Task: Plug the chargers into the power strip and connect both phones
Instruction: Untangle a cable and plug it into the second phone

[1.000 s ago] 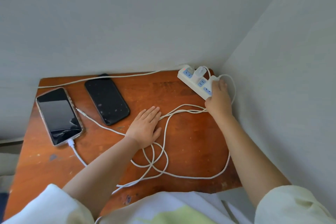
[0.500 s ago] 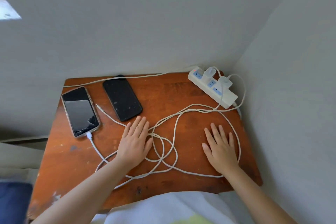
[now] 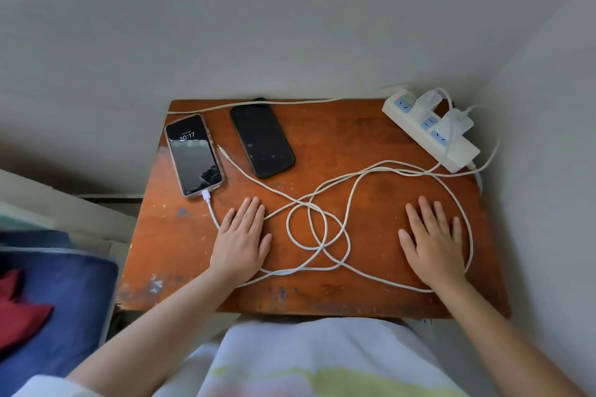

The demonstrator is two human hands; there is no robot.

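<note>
A white power strip (image 3: pixel 459 151) lies at the table's far right corner with two white chargers (image 3: pixel 427 101) (image 3: pixel 458 119) plugged in. The clear-cased phone (image 3: pixel 194 155) at the far left has a white cable in its port and its screen shows 10:17. Beside it lies a black phone (image 3: pixel 262 140) with a dark screen; a loose cable end (image 3: pixel 222 150) rests between the two phones, touching neither. White cables (image 3: pixel 317 232) loop across the middle. My left hand (image 3: pixel 242 242) and my right hand (image 3: pixel 432 242) lie flat on the table, fingers apart, holding nothing.
The small brown wooden table (image 3: pixel 371 300) sits in a corner, grey walls behind and to the right. The strip's own cord (image 3: pixel 258 104) runs along the back edge. A blue cushion (image 3: pixel 64 306) with a red cloth (image 3: pixel 19 309) lies lower left.
My right hand left the power strip and came down flat on the near right of the table. The clear-cased phone's screen lit up. The camera view shifted so the table sits further right.
</note>
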